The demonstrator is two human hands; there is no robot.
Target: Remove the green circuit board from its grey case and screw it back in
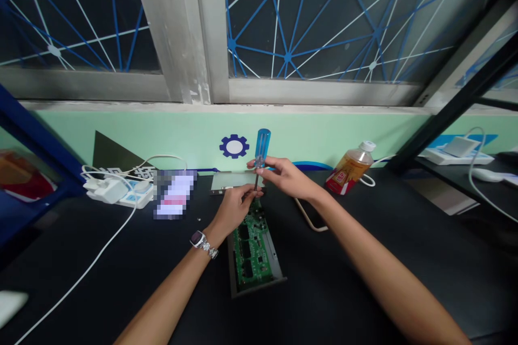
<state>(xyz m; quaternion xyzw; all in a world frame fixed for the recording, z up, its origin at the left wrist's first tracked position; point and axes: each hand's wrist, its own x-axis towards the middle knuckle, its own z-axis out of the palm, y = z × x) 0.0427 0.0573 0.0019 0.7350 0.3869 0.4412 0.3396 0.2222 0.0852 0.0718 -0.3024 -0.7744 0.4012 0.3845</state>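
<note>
Blue-handled screwdriver (260, 157) upright in right hand (283, 175) grip, left hand (234, 206) fingertips pinching its shaft over green circuit board (251, 248)

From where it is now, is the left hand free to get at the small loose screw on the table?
Probably yes. The screw lies on bare tabletop just left of the left hand, nothing between, though its fingers are busy at the screwdriver tip.

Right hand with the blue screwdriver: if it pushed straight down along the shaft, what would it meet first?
Probably the green circuit board at its far end, beside the left hand's fingertips; depth is unclear.
</note>
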